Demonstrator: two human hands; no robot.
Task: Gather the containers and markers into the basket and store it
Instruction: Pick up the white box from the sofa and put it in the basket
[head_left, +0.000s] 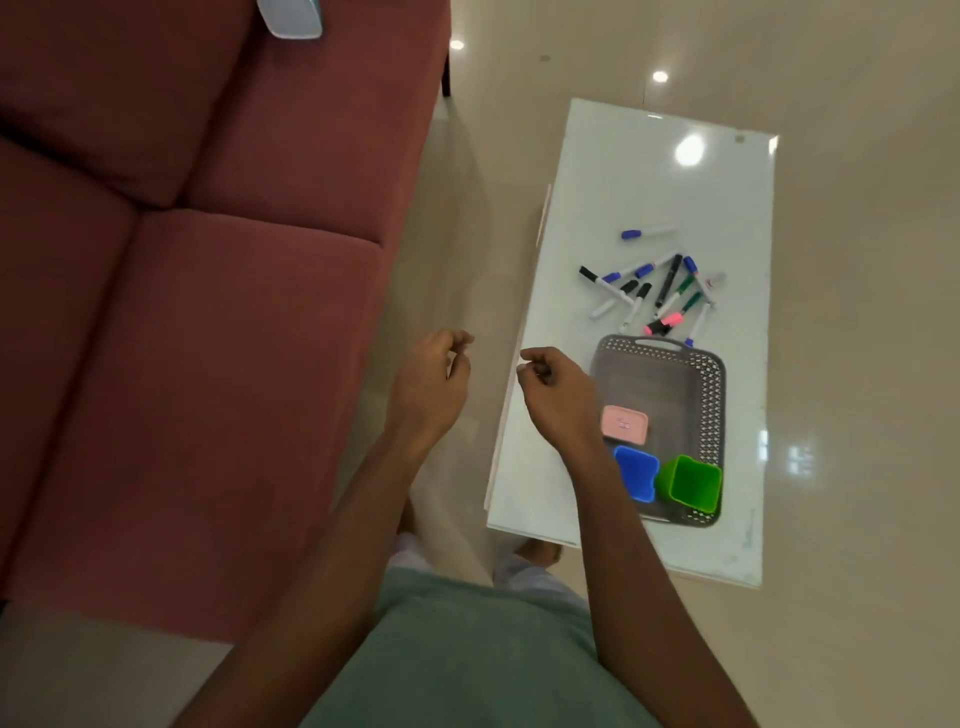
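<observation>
A grey perforated basket (711, 395) lies on a white glass table (623, 171). Inside it sit a pink container (625, 425), a blue container (637, 472) and a green container (691, 483). Several markers (657, 291) with blue, black, green and pink caps lie scattered on the table beyond the basket. My right hand (558, 397) hovers at the basket's left edge, fingers curled and holding nothing. My left hand (431, 384) hangs over the floor left of the table, fingers loosely curled and empty.
A dark red sofa (182, 260) fills the left side, with a pale blue object (291, 18) at its top edge. Glossy beige floor (857, 312) surrounds the table. A narrow strip of floor separates sofa and table.
</observation>
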